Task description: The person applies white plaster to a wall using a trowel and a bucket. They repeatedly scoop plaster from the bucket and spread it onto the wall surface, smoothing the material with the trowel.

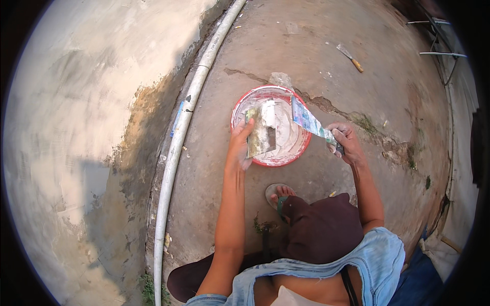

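Observation:
A round bucket with a red rim (275, 164) stands on the ground in front of me, its inside coated with pale putty (287, 138). Over its left part, my left hand (242, 144) is closed on a flat, stained rectangular plate (259, 138). A white lump of putty (268, 113) sits on the plate's far end. My right hand (343, 142), right of the bucket, grips the dark handle of a wide scraper (310, 121). The scraper's smeared blade reaches leftward over the rim, its broad end above the putty and apart from the plate.
A white pipe (173, 153) runs along the foot of a patchy plastered wall (66, 117) on my left. Beyond the bucket, a putty knife (351, 58) lies on the cracked concrete. My sandalled foot (283, 193) is close to the bucket's near side. Metal bars (441, 53) stand far right.

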Action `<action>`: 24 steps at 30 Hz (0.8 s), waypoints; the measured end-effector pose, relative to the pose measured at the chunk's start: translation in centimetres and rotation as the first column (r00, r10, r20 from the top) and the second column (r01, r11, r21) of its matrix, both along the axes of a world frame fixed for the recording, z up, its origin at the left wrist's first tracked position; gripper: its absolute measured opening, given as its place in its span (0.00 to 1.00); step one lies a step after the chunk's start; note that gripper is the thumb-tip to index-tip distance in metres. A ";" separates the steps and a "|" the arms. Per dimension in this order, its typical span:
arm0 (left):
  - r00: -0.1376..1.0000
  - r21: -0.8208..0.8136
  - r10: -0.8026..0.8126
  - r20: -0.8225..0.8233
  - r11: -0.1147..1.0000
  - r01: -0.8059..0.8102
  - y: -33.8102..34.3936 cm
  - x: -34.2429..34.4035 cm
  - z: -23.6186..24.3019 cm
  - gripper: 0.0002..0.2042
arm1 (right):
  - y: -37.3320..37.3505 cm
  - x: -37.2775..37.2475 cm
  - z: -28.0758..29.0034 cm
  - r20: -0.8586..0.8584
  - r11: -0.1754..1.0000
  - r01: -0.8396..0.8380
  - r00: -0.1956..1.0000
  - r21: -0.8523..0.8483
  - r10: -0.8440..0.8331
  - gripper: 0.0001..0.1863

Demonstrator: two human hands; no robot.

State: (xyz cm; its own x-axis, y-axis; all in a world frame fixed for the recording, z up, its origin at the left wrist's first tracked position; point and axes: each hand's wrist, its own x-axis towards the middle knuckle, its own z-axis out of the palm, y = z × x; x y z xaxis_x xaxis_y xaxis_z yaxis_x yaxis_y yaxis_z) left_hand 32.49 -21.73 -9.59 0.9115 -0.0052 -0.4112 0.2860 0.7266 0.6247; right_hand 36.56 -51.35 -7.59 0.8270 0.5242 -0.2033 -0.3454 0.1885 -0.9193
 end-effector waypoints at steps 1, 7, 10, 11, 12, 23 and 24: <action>1.000 -0.009 -0.014 -0.003 1.000 0.014 -0.4 0.0 0.2 0.19 | 1.1 -0.1 -0.5 0.011 0.999 -0.003 1.000 -0.035 0.003 0.15; 0.998 -0.010 0.069 0.010 0.998 -0.069 -0.9 -0.3 1.0 0.20 | 3.0 -0.2 -4.4 -0.005 0.986 -0.048 0.999 -0.160 0.048 0.14; 0.997 0.012 0.081 -0.005 0.997 -0.081 -0.2 -0.8 -0.9 0.20 | 1.2 0.2 -5.4 -0.019 0.956 -0.099 0.995 -0.276 0.098 0.15; 0.996 0.002 0.086 0.015 0.996 -0.086 0.0 -0.8 -1.0 0.20 | 0.3 0.3 -5.8 -0.006 0.931 -0.110 0.993 -0.347 0.115 0.15; 0.995 -0.008 0.093 0.035 0.996 -0.093 0.2 -0.7 -1.1 0.20 | -0.5 0.3 -6.2 0.005 0.901 -0.120 0.991 -0.416 0.135 0.15; 0.956 0.134 0.276 0.099 0.948 -0.288 1.0 -2.2 -0.7 0.21 | -1.2 1.1 -8.6 0.035 0.645 -0.087 0.984 -0.759 0.175 0.15; 0.953 0.114 0.295 0.071 0.947 -0.302 0.9 -2.6 -0.6 0.21 | 0.0 0.9 -8.0 0.209 0.562 0.055 0.954 -0.825 0.213 0.16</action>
State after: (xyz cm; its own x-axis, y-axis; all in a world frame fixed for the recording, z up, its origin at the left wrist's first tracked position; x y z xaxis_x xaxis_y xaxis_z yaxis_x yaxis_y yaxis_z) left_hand 29.93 -20.87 -10.22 0.8840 0.3175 -0.3430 0.0323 0.6906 0.7225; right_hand 37.50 -51.35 -15.62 0.8779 0.3083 -0.3665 -0.0497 -0.7025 -0.7100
